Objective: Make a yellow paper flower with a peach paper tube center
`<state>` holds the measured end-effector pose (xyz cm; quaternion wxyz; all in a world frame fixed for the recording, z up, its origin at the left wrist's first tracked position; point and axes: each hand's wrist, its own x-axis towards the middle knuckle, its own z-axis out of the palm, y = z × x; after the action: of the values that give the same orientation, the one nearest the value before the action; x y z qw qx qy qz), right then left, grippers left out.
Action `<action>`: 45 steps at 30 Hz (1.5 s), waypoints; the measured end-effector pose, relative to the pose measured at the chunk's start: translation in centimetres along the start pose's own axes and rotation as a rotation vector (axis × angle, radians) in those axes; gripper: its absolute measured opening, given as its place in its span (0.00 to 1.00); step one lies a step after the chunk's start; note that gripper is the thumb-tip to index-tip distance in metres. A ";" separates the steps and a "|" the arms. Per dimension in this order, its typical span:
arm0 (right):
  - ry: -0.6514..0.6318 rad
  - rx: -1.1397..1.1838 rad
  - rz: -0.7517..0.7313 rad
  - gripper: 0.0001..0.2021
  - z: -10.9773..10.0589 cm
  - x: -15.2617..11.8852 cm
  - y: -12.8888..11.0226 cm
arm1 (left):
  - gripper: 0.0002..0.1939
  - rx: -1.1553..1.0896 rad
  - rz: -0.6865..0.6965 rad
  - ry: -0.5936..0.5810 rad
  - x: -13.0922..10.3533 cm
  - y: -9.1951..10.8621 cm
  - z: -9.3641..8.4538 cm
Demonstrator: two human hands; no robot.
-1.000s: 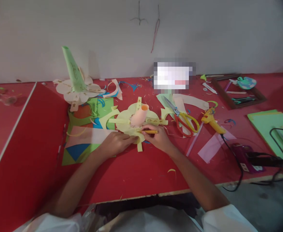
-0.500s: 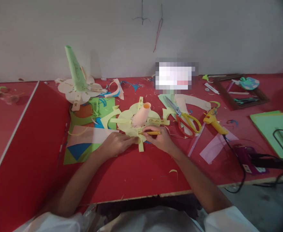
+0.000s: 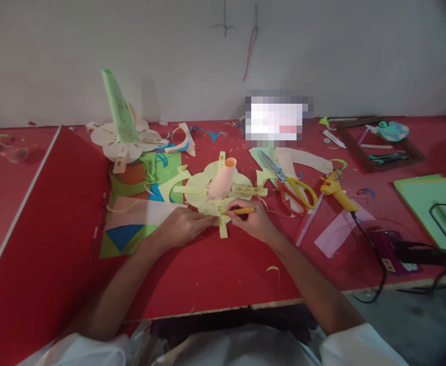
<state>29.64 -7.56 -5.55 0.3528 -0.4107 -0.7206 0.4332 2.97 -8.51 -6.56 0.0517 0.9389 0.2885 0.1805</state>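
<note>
A pale yellow paper flower (image 3: pixel 198 189) lies flat on the table, with a rolled pink paper tube (image 3: pixel 223 179) standing up from its centre. Strips cross the petals, some bearing drawn marks and stars. My right hand (image 3: pixel 254 219) is closed round an orange-yellow pen (image 3: pixel 242 210), its tip on the front strip just below a letter that looks like an E. At the flower's front left edge, my left hand (image 3: pixel 185 225) grips the petal with its fingers together; the thumb is mostly hidden.
Scissors (image 3: pixel 297 192) with red and yellow handles and a yellow glue gun (image 3: pixel 337 190) lie to the right, near a purple power strip (image 3: pixel 388 251). A green paper cone (image 3: pixel 120 109) on another flower stands back left. A red board (image 3: pixel 51 213) rises at left.
The pen tip has moved slightly right and down along the front strip, uncovering the dark letter. My left hand stays at the same petal edge.
</note>
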 end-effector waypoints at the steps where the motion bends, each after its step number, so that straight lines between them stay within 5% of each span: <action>1: -0.004 0.004 -0.004 0.04 0.0 0.0 0.0 | 0.15 -0.009 -0.004 0.000 0.0 0.0 0.0; 9: 0.047 0.008 0.001 0.03 -0.3 -0.7 -0.1 | 0.14 0.043 0.044 -0.001 0.1 0.1 -0.2; 16: -0.061 -0.001 -0.052 0.04 -0.1 -1.1 -0.7 | 0.12 -0.023 0.076 -0.002 0.6 0.6 -0.8; 45: -0.074 0.006 0.006 0.05 -0.3 -1.1 -0.5 | 0.11 0.009 0.096 0.021 0.6 0.7 -0.9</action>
<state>30.22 -8.61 -5.17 0.3258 -0.3955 -0.7306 0.4513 3.48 -8.77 -5.43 0.0355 0.9499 0.2447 0.1914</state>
